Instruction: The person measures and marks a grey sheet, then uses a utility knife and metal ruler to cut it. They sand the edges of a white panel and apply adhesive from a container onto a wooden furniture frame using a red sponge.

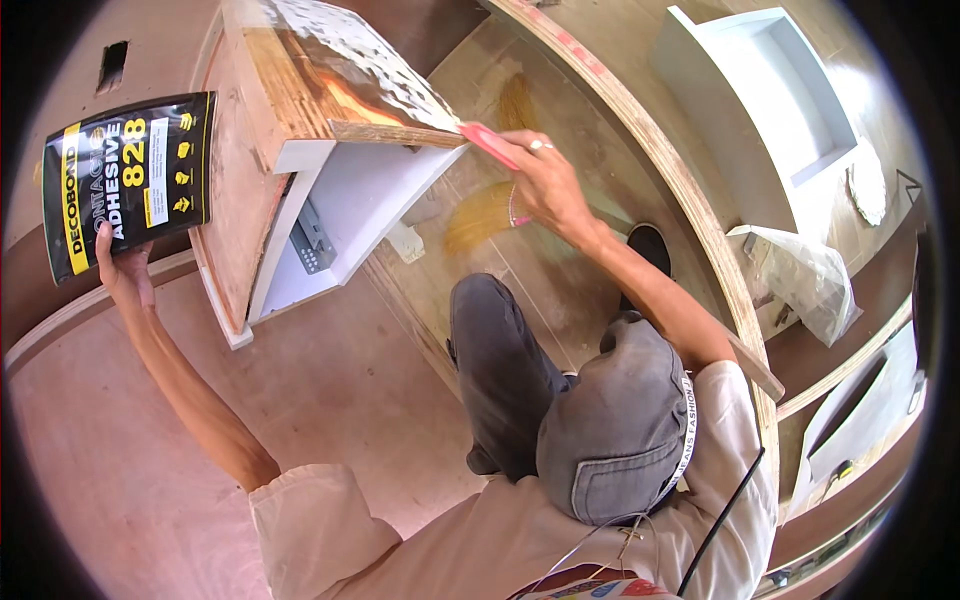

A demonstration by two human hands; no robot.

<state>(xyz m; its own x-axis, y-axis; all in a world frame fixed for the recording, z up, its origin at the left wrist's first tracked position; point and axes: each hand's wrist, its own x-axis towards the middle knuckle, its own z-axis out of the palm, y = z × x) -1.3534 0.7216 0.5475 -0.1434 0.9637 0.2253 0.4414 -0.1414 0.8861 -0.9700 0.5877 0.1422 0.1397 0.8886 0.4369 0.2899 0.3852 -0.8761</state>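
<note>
At the left, my left hand (pixel 130 270) holds up a black adhesive can (pixel 130 185) with yellow markings, its fingers against the lower part. Beside it stands a small wooden cabinet (pixel 235 220) with an open white-lined front. Glossy wet patches and brown streaks show on its plywood top (pixel 330 75). My right hand (pixel 548 190) is closed around a flat red spreader (pixel 488 146), whose tip meets the near right corner of that top. Inside the cabinet a metal drawer slide (pixel 315 240) is fixed to the wall.
Straw brooms (pixel 480 215) lie on the tiled floor beyond my knee. A curved wooden edge (pixel 670 150) runs along the right. Past it sit a white drawer box (pixel 740 110) and a clear plastic bag (pixel 805 280). Pinkish board (pixel 250 400) lies at the near left.
</note>
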